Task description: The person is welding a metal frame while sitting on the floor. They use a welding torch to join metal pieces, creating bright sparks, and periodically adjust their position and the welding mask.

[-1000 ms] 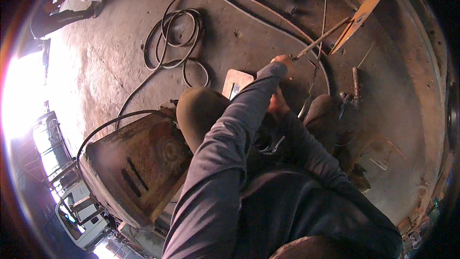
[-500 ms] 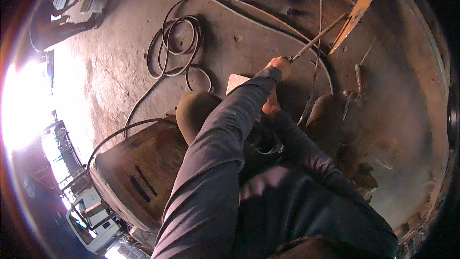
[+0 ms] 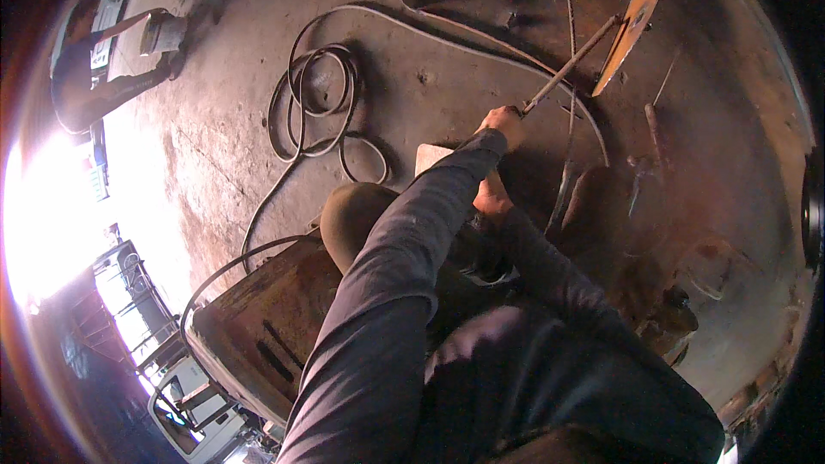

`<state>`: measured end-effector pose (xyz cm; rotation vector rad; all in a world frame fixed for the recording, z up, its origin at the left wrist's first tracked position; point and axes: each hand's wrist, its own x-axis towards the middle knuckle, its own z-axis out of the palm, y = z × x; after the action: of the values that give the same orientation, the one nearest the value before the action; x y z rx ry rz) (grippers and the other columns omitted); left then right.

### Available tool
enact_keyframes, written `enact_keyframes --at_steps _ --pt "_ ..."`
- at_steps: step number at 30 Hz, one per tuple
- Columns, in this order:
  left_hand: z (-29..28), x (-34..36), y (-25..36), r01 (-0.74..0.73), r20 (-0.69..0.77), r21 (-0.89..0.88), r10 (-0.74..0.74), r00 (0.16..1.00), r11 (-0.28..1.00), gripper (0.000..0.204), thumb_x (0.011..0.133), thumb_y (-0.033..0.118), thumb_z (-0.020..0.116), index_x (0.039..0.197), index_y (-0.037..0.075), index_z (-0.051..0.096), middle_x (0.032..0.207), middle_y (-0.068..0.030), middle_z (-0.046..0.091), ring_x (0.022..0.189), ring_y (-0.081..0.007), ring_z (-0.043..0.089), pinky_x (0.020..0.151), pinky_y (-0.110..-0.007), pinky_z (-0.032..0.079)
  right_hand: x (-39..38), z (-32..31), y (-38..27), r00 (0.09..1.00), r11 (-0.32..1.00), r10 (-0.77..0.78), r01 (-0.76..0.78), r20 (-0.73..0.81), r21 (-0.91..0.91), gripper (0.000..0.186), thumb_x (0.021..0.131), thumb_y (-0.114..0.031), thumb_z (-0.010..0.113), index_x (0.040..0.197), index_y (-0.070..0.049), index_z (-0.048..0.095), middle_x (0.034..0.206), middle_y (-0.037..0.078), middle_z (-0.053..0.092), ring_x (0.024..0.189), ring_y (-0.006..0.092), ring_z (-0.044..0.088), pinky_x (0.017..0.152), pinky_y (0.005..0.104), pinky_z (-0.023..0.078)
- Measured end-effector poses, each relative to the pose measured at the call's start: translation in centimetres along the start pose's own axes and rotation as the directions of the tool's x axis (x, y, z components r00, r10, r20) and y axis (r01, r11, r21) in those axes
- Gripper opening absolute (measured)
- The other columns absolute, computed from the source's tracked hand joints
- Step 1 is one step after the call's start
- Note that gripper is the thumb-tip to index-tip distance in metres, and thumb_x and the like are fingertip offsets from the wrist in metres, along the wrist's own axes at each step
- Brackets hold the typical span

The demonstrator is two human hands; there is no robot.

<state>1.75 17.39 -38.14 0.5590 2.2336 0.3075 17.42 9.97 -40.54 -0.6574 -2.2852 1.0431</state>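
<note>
My left hand (image 3: 504, 127) is closed around a long metal rod (image 3: 571, 63), which slants up to the right. The rod's far end meets, or overlaps in view, an upright orange metal plate (image 3: 637, 19). My right hand (image 3: 491, 194) is lower, partly behind my left forearm; its fingers and whatever they hold are hidden. Just left of my hands a pale flat piece (image 3: 430, 155) shows in part. My left knee (image 3: 352, 219) is beside my left forearm.
A coiled hose (image 3: 316, 103) lies on the concrete floor, left of centre. A rusty metal box (image 3: 249, 318) is at lower left. Another person (image 3: 99, 69) bends over a grey block (image 3: 161, 33) at upper left. A white vehicle cab (image 3: 185, 404) and scattered tools (image 3: 653, 133) also show.
The view has shifted, so the floor, hose and box sit lower in it and the orange plate further left. My hands keep much the same hold. The other person's arms have moved slightly.
</note>
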Motion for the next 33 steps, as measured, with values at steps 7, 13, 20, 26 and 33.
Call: enact_keyframes --at_steps 7,13,20,26,33 --pt "-3.4 -2.8 2.3 -0.013 0.166 -0.012 0.015 0.986 1.0 0.05 0.074 0.031 0.076 0.114 0.002 0.07 0.113 -0.021 0.072 0.107 -0.0371 0.07 0.089 -0.046 0.057 -0.6 -0.5 4.4 0.898 0.999 0.019 -0.002 0.439 -0.039 0.057 0.089 -0.009 0.065 0.143 -0.003 0.048 0.14 0.026 0.053 0.127 0.0398 0.054 0.108 0.0424 0.043" --pt "-1.6 -2.0 2.0 0.056 0.13 -0.095 -0.043 0.991 0.994 0.054 0.075 0.031 0.075 0.12 0.002 0.068 0.118 -0.0234 0.07 0.112 -0.0391 0.067 0.094 -0.046 0.055 0.2 -0.4 2.8 0.757 0.791 0.271 -0.527 0.595 0.31 0.061 0.088 -0.007 0.064 0.144 0.001 0.044 0.141 0.029 0.05 0.13 0.0414 0.049 0.113 0.0443 0.039" --pt "-0.5 -1.1 0.9 -0.067 -0.017 -0.018 0.066 0.998 0.998 0.048 0.078 0.035 0.071 0.113 0.002 0.072 0.113 -0.0231 0.071 0.109 -0.0405 0.068 0.093 -0.046 0.056 1.1 -0.2 1.7 0.734 0.678 0.289 -0.61 0.614 0.41 0.055 0.09 -0.011 0.064 0.141 0.0 0.046 0.134 0.025 0.053 0.122 0.036 0.053 0.106 0.0412 0.042" --pt "-2.0 -1.9 2.8 0.033 0.077 -0.024 -0.031 0.997 0.999 0.045 0.083 0.035 0.069 0.116 0.005 0.072 0.113 -0.0221 0.071 0.11 -0.0408 0.067 0.094 -0.046 0.055 2.2 0.4 1.8 0.74 0.617 0.309 -0.634 0.597 0.466 0.051 0.092 -0.015 0.064 0.138 0.0 0.048 0.128 0.021 0.057 0.114 0.0313 0.056 0.1 0.0385 0.045" --pt "0.0 -1.6 1.1 0.035 -0.057 -0.11 -0.041 0.998 0.993 0.048 0.083 0.039 0.07 0.117 0.005 0.07 0.113 -0.0211 0.072 0.11 -0.0388 0.067 0.093 -0.047 0.054 2.3 1.0 1.4 0.74 0.582 0.32 -0.646 0.592 0.494 0.046 0.094 -0.019 0.064 0.134 -0.001 0.051 0.121 0.017 0.061 0.105 0.0259 0.06 0.093 0.0354 0.048"
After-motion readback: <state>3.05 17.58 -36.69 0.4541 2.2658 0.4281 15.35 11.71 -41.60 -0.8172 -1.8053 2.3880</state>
